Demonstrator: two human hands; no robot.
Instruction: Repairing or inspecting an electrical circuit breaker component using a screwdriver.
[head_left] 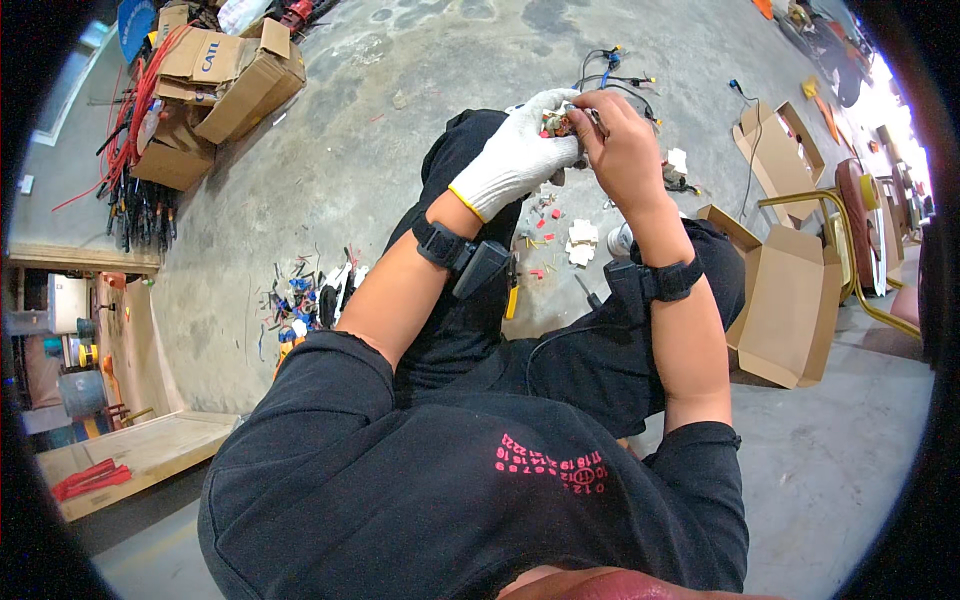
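Observation:
My left hand [522, 152] wears a white knitted glove with a yellow cuff edge. Its fingers curl around a cluster of small red and copper-coloured parts [560, 126], too small to name exactly. My bare right hand [622, 145] meets the glove from the right, thumb and fingers pinched together at the cluster; what lies between those fingertips is mostly hidden. Both hands are above the floor, beyond my bent knees. Beneath them lie several white blocks [582, 242], scattered red and brass-coloured bits [540, 272], and a yellow-handled tool [513, 290].
Dark cables [608, 78] lie on the concrete past my hands. To the left are wire offcuts [300, 302], cardboard boxes [240, 85] and red wire [135, 120]. An open cardboard box [790, 300] and a gold-framed chair [838, 240] stand on the right.

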